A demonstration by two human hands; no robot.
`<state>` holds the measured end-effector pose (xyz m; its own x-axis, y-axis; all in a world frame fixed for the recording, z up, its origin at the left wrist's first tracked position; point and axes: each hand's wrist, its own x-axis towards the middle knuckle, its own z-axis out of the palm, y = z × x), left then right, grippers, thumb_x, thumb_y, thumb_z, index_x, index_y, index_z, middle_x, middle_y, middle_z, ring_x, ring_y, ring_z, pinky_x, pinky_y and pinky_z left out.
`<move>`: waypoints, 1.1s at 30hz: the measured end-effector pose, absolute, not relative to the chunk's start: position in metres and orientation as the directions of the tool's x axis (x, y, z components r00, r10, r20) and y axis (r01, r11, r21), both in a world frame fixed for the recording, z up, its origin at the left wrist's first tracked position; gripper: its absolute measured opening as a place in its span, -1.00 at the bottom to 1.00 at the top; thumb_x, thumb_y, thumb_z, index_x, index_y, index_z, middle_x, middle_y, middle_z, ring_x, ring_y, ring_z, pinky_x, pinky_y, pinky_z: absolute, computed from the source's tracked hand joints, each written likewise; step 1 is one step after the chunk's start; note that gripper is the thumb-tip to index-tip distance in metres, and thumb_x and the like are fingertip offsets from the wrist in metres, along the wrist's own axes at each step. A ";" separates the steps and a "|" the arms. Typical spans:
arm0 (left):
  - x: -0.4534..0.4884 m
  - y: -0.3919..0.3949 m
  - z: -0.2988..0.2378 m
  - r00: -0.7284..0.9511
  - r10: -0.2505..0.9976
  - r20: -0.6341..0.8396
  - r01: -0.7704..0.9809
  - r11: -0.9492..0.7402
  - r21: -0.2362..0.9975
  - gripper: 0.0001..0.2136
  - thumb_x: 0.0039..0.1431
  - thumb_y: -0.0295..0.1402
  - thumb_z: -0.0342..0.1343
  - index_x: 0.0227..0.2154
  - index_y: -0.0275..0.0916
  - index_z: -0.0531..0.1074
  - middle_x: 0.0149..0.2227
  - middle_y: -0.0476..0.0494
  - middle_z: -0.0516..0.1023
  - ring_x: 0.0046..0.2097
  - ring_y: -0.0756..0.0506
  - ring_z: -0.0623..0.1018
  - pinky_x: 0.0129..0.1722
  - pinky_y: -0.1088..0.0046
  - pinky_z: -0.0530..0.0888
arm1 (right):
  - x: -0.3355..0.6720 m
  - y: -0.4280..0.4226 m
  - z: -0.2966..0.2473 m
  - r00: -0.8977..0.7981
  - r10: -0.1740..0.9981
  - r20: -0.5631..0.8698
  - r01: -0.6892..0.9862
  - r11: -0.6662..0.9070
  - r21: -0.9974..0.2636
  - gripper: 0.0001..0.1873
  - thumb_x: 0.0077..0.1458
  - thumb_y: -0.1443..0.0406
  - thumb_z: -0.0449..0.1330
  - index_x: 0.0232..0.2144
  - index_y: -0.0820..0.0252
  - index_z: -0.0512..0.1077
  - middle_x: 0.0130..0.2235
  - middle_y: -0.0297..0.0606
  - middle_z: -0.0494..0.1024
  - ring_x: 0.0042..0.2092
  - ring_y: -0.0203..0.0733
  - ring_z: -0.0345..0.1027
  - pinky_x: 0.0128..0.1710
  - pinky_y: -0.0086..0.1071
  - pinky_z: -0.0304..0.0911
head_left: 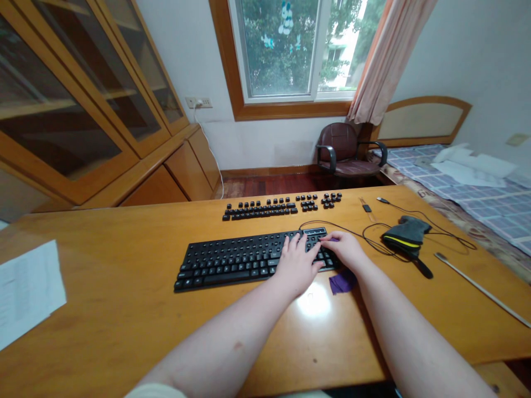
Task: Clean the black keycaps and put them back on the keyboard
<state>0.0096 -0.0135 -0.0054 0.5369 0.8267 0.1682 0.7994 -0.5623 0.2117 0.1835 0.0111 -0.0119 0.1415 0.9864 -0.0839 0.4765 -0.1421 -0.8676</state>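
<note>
A black keyboard (232, 258) lies on the wooden desk (124, 309) in front of me. My left hand (295, 262) rests on its right part, fingers spread flat over the keys. My right hand (345, 248) sits at the keyboard's right end, fingers curled together on the number-pad keys; whether it grips anything is hidden. A purple cloth (342, 281) lies on the desk under my right wrist. Behind the keyboard, several loose black keycaps (282, 206) are laid out in rows.
A black and yellow brush (406, 236) lies right of the keyboard among black cables (373, 237). A thin metal rod (477, 287) lies at the far right. A sheet of paper (27, 290) lies at the left edge. Chair (344, 149) and bed (477, 188) stand behind.
</note>
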 end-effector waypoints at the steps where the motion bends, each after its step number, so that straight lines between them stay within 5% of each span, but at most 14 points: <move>1: 0.009 -0.014 -0.006 0.538 0.825 0.173 0.799 -0.564 0.210 -0.51 0.13 -0.05 -0.08 0.12 -0.02 0.15 0.19 -0.19 0.15 0.22 -0.26 0.08 0.16 0.01 -0.01 | 0.184 0.011 -0.012 0.138 0.987 -0.085 0.476 -0.142 -0.868 -0.79 -0.21 0.21 0.22 -0.50 0.24 0.51 -0.40 -0.22 0.58 -0.28 -0.11 0.43 -0.21 -0.30 0.26; 7: 0.009 -0.014 -0.008 0.524 0.830 0.190 0.800 -0.557 0.224 -0.49 0.13 -0.05 -0.10 0.12 -0.09 0.16 0.17 -0.22 0.19 0.20 -0.24 0.11 0.17 0.04 -0.01 | 0.185 0.010 -0.011 0.262 0.964 -0.038 0.377 -0.139 -0.916 -0.70 -0.16 0.14 0.20 -0.44 0.26 0.52 -0.39 -0.18 0.58 -0.31 -0.10 0.44 -0.26 -0.30 0.29; 15: 0.008 -0.016 -0.006 0.541 0.822 0.177 0.789 -0.569 0.233 -0.36 0.04 0.07 -0.09 0.12 -0.20 0.16 0.16 -0.28 0.20 0.20 -0.27 0.12 0.18 0.06 -0.02 | 0.203 -0.001 0.012 0.575 0.792 0.206 0.419 -0.069 -0.906 -0.56 -0.09 0.07 0.14 -0.27 0.28 0.50 -0.45 -0.15 0.55 -0.40 -0.10 0.44 -0.37 -0.31 0.30; 24: 0.008 -0.014 -0.011 0.549 0.817 0.177 0.785 -0.577 0.227 -0.32 -0.01 0.06 -0.01 0.14 -0.19 0.12 0.18 -0.28 0.17 0.20 -0.28 0.10 0.18 0.06 -0.04 | 0.240 0.049 0.013 0.410 0.905 0.115 0.786 -0.286 -0.548 -0.65 -0.10 0.34 -0.03 -0.34 0.22 0.51 -0.40 -0.16 0.55 -0.30 -0.05 0.41 -0.29 -0.29 0.25; 29: 0.008 -0.014 -0.010 0.552 0.818 0.164 0.785 -0.576 0.227 -0.32 -0.02 0.06 0.00 0.14 -0.18 0.12 0.18 -0.27 0.16 0.20 -0.28 0.10 0.18 0.05 -0.03 | 0.234 0.085 -0.013 0.359 0.906 0.225 0.841 -0.210 -0.498 -0.58 0.01 0.29 -0.02 -0.07 0.27 0.38 -0.13 -0.09 0.47 -0.09 -0.04 0.32 -0.13 -0.27 0.19; 33: 0.007 -0.015 -0.007 0.559 0.817 0.145 0.785 -0.577 0.226 -0.32 0.00 0.07 -0.03 0.14 -0.20 0.11 0.18 -0.29 0.15 0.21 -0.28 0.09 0.18 0.06 -0.02 | 0.234 0.095 -0.024 0.239 0.951 0.198 0.897 -0.138 -0.420 -0.43 0.03 0.19 0.04 0.13 0.09 0.16 -0.12 -0.16 0.43 -0.11 -0.05 0.32 -0.17 -0.26 0.20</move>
